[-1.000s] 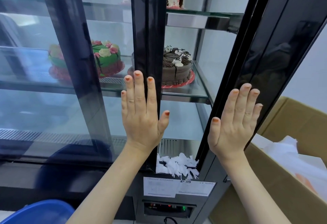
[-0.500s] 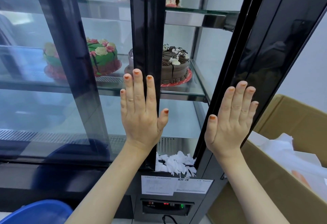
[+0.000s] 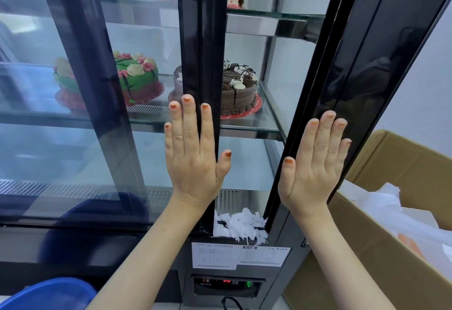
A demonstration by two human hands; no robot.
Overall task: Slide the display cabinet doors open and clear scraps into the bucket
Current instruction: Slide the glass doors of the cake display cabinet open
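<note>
Cabinet (image 3: pixel 29 248) fills the view: black frame, glass front, glass shelves, control panel low in the base. Step in hand looks like door-sliding, with clearing not started. Left door (image 3: pixel 195 52) shows its black stile mid-view, glass running off to the left. Right door (image 3: pixel 354 77) slants up the right side, though I can't tell if that strip is a door or the fixed frame. The gap between them is open but narrow. Box (image 3: pixel 391 211), cardboard with white paper inside, stands just right of the cabinet. Bucket (image 3: pixel 49 295), blue, only its rim in view, sits on the floor below the base's left end, well apart from the gap. Left hand (image 3: pixel 193 158) is flat on the left stile, fingers straight and close, thumb out over the gap. Right hand (image 3: pixel 315 162) is flat on the right strip, fingers straight, thumb along its inner edge; neither grips anything. Two cakes sit on the middle shelf: green cake (image 3: pixel 137 77) behind the left glass, chocolate cake (image 3: pixel 238 94) at the shelf's right end, bare in the gap. Scraps (image 3: pixel 238 226), torn white paper in a loose heap, lie on the cabinet floor's front edge between the doors, some hanging over the track. Next move likely needs a sideways push to widen the gap, then the bucket brought under that edge.
</note>
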